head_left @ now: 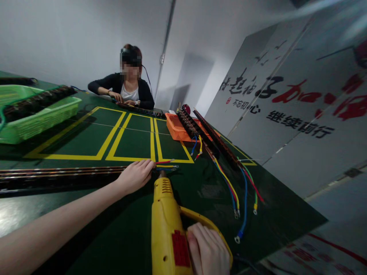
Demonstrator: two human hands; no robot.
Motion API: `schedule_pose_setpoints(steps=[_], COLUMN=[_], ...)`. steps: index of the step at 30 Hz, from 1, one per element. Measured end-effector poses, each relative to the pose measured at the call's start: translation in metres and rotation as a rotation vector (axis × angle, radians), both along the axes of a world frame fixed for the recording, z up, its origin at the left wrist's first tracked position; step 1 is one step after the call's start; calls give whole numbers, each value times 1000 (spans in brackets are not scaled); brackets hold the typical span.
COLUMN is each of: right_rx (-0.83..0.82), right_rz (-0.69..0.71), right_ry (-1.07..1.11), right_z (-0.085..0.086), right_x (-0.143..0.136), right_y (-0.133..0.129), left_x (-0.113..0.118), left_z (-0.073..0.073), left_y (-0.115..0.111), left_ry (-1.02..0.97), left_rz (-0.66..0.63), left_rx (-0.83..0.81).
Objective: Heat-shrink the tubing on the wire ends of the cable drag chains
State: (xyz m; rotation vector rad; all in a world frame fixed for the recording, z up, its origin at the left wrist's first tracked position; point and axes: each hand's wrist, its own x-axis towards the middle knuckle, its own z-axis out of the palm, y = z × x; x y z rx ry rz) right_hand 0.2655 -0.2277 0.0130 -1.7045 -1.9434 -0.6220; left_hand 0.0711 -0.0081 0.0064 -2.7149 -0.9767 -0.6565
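My right hand (208,248) is wrapped round the handle of a yellow heat gun (168,225), whose nozzle (162,174) points away from me. Just beyond that nozzle, my left hand (136,175) is closed round a bundle of wires (166,166) in red, yellow and blue, with metal lugs at their ends. These wires come out of a long dark wired strip (63,179) lying on the table to the left. Whether the nozzle touches the wires, I cannot tell.
Several dark strips (220,139) with lug-ended wires (246,202) lie at the right. An orange basket (175,131) stands behind, a green basket (40,124) at the left. Yellow tape rectangles (130,157) mark the green table (120,229). A person (129,84) sits across, hands on another strip.
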Motion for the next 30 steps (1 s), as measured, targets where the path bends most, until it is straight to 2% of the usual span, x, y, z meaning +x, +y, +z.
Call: schedule_pose_setpoints(steps=[6, 10, 15, 18, 30], right_rx=[-51, -73, -143, -133, -73], right_rz=[-68, -65, 39, 44, -14], right_ry=[154, 195, 164, 184, 165], right_z=[-16, -15, -2, 4, -5], right_x=[-19, -17, -3, 8, 58], right_y=[-4, -5, -3, 0, -3], left_x=[0, 0, -1, -2, -2], left_z=[1, 1, 2, 2, 1], left_y=[0, 0, 0, 0, 1], left_ry=[5, 14, 23, 35, 51], left_rz=[11, 12, 5, -6, -1], left_rx=[-13, -26, -32, -21, 9])
